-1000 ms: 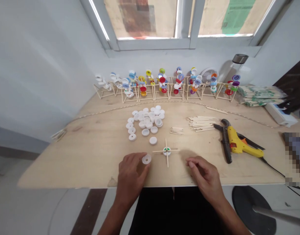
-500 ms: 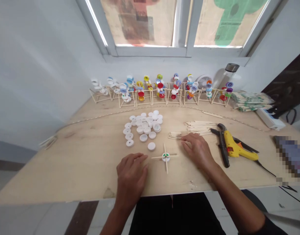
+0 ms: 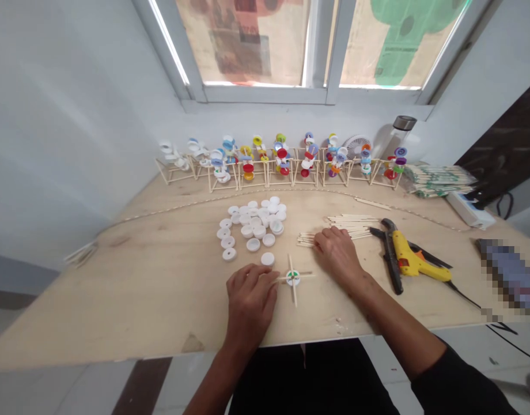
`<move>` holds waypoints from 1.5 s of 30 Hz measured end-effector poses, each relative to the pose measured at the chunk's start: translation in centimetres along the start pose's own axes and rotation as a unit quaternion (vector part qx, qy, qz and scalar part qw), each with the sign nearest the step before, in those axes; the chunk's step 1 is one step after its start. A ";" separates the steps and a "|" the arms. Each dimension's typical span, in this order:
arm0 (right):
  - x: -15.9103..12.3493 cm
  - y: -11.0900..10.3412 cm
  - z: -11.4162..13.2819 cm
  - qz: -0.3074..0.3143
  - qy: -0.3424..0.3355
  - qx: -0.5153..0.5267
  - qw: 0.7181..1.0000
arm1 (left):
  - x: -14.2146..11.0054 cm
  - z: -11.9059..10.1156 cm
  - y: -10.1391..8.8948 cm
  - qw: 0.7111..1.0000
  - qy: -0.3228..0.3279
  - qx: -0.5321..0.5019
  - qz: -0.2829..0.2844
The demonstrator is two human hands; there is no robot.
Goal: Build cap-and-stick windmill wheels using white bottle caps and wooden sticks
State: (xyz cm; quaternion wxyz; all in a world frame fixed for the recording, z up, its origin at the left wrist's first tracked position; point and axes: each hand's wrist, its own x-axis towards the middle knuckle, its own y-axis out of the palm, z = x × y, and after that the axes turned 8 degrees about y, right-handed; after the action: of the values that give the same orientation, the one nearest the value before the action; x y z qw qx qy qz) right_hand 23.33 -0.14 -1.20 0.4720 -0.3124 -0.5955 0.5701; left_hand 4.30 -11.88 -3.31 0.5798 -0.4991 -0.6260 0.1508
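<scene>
A cross of two thin wooden sticks with a white and green bottle cap at its centre (image 3: 293, 278) lies near the front of the plywood table (image 3: 152, 276). My left hand (image 3: 251, 301) rests palm down just left of it. Its curled fingertips touch the cross's left arm, and whatever they hold is hidden. My right hand (image 3: 337, 255) reaches past the cross, its fingers closed on a small pile of short sticks (image 3: 306, 237). A single white cap (image 3: 267, 259) sits between my hands and the heap of white caps (image 3: 254, 222).
Long sticks (image 3: 351, 221), black pliers (image 3: 390, 256) and a yellow glue gun (image 3: 411, 263) lie to the right. Several stick-and-cap models (image 3: 282, 162) line the back wall with a small fan (image 3: 355, 144), a bottle (image 3: 398, 131), packs of sticks (image 3: 440, 178) and a power strip (image 3: 470, 208).
My right hand has gone from the front edge forward to the short sticks. My left hand, which showed a white cap a second ago, has turned palm down and shifted right to the cross.
</scene>
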 end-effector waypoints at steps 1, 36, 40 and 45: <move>-0.2 -0.1 0.0 0.001 0.002 0.005 1.000 | 0.0 0.0 0.0 1.000 0.000 -0.002 -0.002; -9.3 -2.9 2.9 0.058 0.107 0.590 0.798 | 2.8 -8.4 0.7 0.804 -0.330 -0.492 -0.056; -11.4 -2.6 3.3 0.094 0.134 0.644 0.748 | 0.4 -9.6 0.6 0.778 -0.349 -0.521 -0.042; -13.3 -3.1 3.8 0.128 0.124 0.648 0.740 | -1.0 -10.3 0.0 0.753 -0.367 -0.546 -0.013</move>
State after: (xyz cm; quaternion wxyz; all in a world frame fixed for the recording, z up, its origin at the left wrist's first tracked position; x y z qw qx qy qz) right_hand 25.15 -14.16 -0.57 0.5526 -0.0720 0.0269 0.8299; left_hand 13.11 -16.70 -0.95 -0.0634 -0.6293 -0.7728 -0.0526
